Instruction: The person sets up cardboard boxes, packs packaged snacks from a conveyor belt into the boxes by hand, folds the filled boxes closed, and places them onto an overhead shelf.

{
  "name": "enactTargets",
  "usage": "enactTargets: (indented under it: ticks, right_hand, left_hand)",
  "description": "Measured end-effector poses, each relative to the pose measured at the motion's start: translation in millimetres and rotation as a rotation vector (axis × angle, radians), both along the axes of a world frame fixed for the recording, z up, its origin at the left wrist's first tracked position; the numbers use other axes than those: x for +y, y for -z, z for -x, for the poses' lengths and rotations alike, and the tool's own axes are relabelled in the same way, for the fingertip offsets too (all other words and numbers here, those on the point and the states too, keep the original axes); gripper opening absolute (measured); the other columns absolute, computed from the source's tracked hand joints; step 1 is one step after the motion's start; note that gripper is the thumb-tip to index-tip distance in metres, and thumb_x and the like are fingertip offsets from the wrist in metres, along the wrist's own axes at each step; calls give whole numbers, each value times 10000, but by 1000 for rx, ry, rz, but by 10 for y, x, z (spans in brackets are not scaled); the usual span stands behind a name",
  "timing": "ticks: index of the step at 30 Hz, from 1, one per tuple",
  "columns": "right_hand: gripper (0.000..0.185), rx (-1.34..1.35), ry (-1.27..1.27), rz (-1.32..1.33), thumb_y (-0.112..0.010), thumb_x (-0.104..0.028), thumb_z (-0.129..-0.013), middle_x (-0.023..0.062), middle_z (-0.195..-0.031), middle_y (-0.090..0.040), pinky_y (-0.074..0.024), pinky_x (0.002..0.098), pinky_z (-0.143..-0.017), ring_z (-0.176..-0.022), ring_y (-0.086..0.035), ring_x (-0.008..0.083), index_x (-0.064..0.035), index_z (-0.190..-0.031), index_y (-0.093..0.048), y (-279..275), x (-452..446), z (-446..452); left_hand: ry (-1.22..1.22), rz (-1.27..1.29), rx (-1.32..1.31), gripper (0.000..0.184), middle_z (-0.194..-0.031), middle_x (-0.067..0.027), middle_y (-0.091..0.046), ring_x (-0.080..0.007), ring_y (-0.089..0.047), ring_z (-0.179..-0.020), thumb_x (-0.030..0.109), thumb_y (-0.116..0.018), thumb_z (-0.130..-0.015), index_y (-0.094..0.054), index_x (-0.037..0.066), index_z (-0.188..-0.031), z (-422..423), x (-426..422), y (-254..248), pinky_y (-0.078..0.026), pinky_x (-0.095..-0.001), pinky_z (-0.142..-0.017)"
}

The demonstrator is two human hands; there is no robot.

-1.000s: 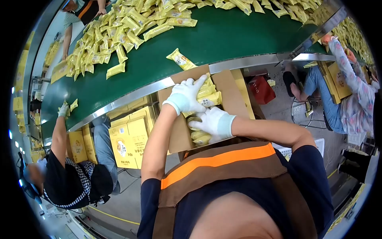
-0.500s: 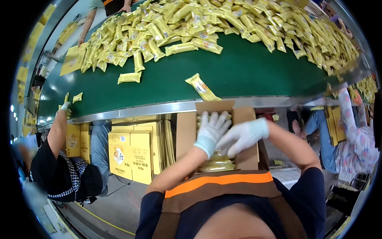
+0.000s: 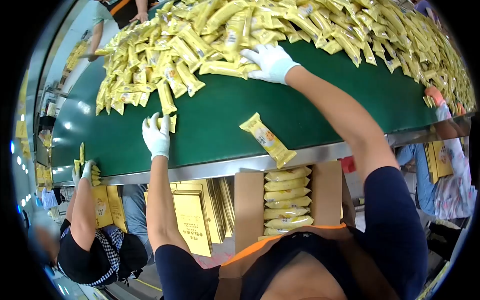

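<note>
White-gloved, my left hand (image 3: 157,136) is closed over a small yellow snack packet (image 3: 172,123) on the green belt, at the near left of the pile. My right hand (image 3: 272,63), also gloved, reaches to the pile's front edge. Its fingers are closed round the right end of another yellow snack packet (image 3: 222,68). Between me and the pile, a single packet (image 3: 267,139) lies slanted near the belt's edge. Below it, an open cardboard box (image 3: 327,192) holds a row of yellow packets (image 3: 287,194) lying flat side by side.
The large packet pile (image 3: 350,35) spreads across the far side of the green belt (image 3: 215,115). A metal rail (image 3: 215,168) borders it. Flattened yellow cartons (image 3: 195,215) stand left of the box. Co-workers' hands (image 3: 85,172) hold packets at left; another worker's hand (image 3: 435,95) is at right.
Both my hands have left the box and reached forward over the belt to packets, left and right. The row in the box is now uncovered. The view has shifted.
</note>
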State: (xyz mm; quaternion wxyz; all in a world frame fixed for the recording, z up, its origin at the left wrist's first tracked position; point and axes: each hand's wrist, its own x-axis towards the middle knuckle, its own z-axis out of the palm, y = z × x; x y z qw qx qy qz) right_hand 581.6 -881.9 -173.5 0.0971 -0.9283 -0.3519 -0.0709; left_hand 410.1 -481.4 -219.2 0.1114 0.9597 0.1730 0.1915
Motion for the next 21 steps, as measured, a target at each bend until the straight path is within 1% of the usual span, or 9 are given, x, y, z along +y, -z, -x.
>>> enactTargets:
  ticks: [4, 6, 8, 10, 13, 15, 17, 19, 21]
  right_hand:
    - [526, 179, 12, -11, -557, -483, -908, 166, -1073, -621, -523, 444, -819, -985, -630, 357, -183, -1333, -481, -85, -613, 469]
    - [521, 269, 145, 122, -542, -487, -916, 188, -1116, -613, -522, 440, -856, -1035, -616, 351, -180, -1332, -478, -161, -919, 644]
    - [513, 268, 128, -6, -533, -498, -923, 212, -1196, -593, -514, 429, -898, -1125, -582, 363, -174, -1317, -491, -121, -1192, 678]
    - [548, 334, 257, -266, -454, -514, -958, 194, -1353, -523, -435, 397, -1017, -1262, -497, 350, -155, -1371, -480, 4, -1377, 675]
    - [661, 488, 425, -567, -318, -542, -996, 124, -1500, -444, -297, 358, -1148, -1371, -417, 302, -92, -1474, -401, 38, -1598, 629]
    - [660, 648, 534, -859, -364, -534, -985, 122, -1433, -511, -359, 331, -1096, -1324, -472, 249, -58, -1436, -442, 104, -1739, 670]
    - [624, 768, 679, -1087, -418, -500, -970, 115, -1359, -556, -398, 342, -1055, -1247, -523, 215, -39, -1383, -496, -51, -1798, 800]
    - [592, 699, 601, -992, -436, -500, -973, 130, -1367, -553, -384, 379, -1074, -1275, -511, 264, -84, -1388, -507, 67, -1857, 740]
    - [556, 478, 422, -725, -476, -504, -953, 147, -1369, -546, -383, 406, -1076, -1283, -502, 314, -140, -1369, -531, 135, -1694, 738]
  left_hand:
    - [382, 88, 112, 599, -1446, -281, -408, -453, -433, -1290, 480, -660, -858, -577, 129, -1336, 381, -872, -388, -365, -460, -1081]
    - [550, 50, 239, 779, -1516, -265, -315, -457, -391, -1330, 524, -702, -787, -477, 152, -1433, 657, -1121, -553, -349, -469, -1098]
    - [582, -79, 542, 1045, -1586, -223, -193, -447, -322, -1393, 558, -795, -658, -341, 176, -1518, 812, -1341, -863, -348, -450, -1121]
    - [589, -146, 587, 1058, -1591, -202, -189, -438, -309, -1402, 498, -831, -636, -338, 192, -1521, 793, -1262, -821, -335, -495, -1123]
    - [626, -349, 553, 768, -1484, -142, -406, -378, -360, -1384, 361, -821, -678, -514, 169, -1356, 738, -1294, -976, -251, -571, -1145]
    - [646, -312, 496, 475, -1193, -74, -650, -300, -507, -1263, 269, -783, -735, -620, 150, -1165, 688, -1313, -927, -204, -567, -1163]
    - [642, -72, 362, 494, -1095, -104, -675, -324, -606, -1082, 260, -779, -743, -612, 119, -1186, 609, -1495, -998, -330, -482, -1115]
    - [764, 132, 172, 471, -1139, -163, -645, -336, -619, -1039, 223, -733, -805, -594, 38, -1216, 506, -1859, -1178, -477, -388, -944]
    - [970, 197, 240, 447, -1197, -169, -633, -341, -613, -1085, 161, -714, -807, -606, 49, -1226, 353, -2320, -1280, -485, -383, -946]
